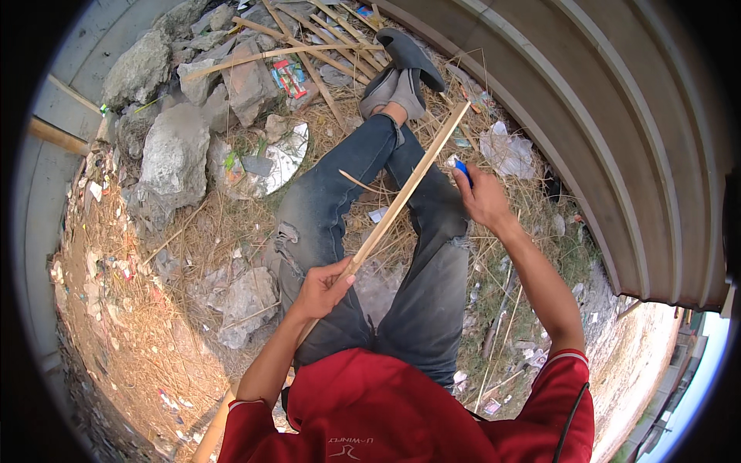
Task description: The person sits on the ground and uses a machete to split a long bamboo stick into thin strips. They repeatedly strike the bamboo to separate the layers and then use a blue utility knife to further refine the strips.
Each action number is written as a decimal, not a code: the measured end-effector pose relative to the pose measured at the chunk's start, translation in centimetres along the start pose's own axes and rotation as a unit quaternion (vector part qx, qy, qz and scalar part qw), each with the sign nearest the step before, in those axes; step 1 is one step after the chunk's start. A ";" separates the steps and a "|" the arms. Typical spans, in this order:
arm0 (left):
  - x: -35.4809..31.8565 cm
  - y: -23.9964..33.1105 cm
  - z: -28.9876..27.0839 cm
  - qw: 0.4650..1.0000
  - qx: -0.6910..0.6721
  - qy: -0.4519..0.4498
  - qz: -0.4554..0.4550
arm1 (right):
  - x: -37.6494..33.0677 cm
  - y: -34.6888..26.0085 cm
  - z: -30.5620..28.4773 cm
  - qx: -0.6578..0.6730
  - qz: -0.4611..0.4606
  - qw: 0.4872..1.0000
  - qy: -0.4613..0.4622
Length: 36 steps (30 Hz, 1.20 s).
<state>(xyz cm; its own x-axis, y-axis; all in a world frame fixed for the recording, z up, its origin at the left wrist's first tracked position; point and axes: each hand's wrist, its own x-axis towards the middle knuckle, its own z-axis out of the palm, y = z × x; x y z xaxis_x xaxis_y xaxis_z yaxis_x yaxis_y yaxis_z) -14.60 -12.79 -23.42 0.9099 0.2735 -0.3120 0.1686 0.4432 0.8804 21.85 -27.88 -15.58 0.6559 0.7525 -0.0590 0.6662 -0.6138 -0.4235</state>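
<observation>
A long, pale bamboo strip point(409, 185) slants across my legs from lower left to upper right. My left hand point(320, 292) is closed round its lower part above my left thigh. My right hand point(488, 199) grips a small blue-handled cutter point(463, 171) beside the right knee. Its pale end points up and left, to the right of the strip and apart from it; most of the handle is hidden in my fingers. A thin curled bamboo sliver point(357, 182) lies between my knees.
Several bamboo strips point(316, 50) lie crossed beyond my feet. Large grey rocks point(176, 150) and a broken white plate-like piece point(287, 160) are at left. A crumpled plastic bag point(507, 149) lies at right, near a corrugated metal wall point(587, 116). Dry grass and litter cover the ground.
</observation>
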 end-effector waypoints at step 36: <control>1.3 1.3 1.0 1.000 -0.016 0.010 -0.017 | -5.8 -9.3 2.6 0.016 -0.115 0.985 -0.129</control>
<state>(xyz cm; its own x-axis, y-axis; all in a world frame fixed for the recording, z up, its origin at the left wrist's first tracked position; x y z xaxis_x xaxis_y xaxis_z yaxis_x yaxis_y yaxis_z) -12.82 -12.78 -22.33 0.8963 0.2736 -0.3490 0.1877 0.4790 0.8575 10.91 -25.97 -13.70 0.3735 0.9092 -0.1841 0.7728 -0.4147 -0.4803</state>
